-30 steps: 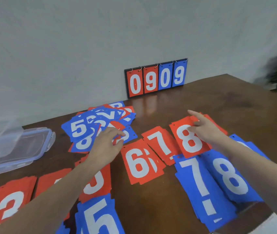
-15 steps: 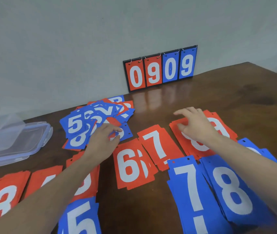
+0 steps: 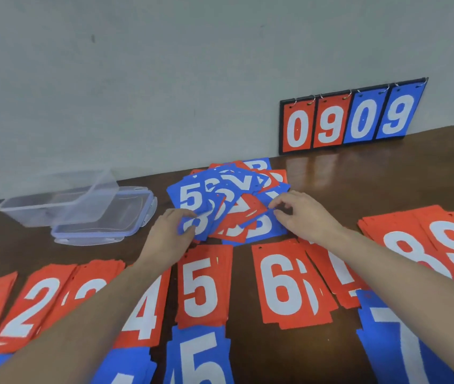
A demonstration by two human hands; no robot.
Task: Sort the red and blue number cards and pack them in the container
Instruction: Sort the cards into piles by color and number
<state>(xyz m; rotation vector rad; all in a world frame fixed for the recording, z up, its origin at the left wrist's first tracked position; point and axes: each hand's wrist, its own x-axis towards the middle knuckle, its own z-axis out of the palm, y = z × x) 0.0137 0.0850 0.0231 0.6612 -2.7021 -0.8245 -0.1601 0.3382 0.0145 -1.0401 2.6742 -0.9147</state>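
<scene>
Right now both hands work the jumbled pile of red and blue number cards (image 3: 231,200) at the back of the wooden counter (image 3: 386,184): the left hand (image 3: 169,236) has its grip pinching a blue card at the pile's near-left edge, the right hand (image 3: 302,214) has curled fingertips on cards at its right edge. Sorted red stacks (image 3: 203,284) lie nearer, blue stacks (image 3: 201,356) nearest. Left of the pile sits the clear container (image 3: 54,203), resting partly on its lid (image 3: 104,223)

Dark brown wooden surface (image 3: 386,189) is showing a glossy finish. Scoreboard (image 3: 353,117) is standing upright at its far edge, leaning against the grey wall (image 3: 165,79), displaying red 0 and 9, then blue 0 and 9, and reflecting in the wood.
</scene>
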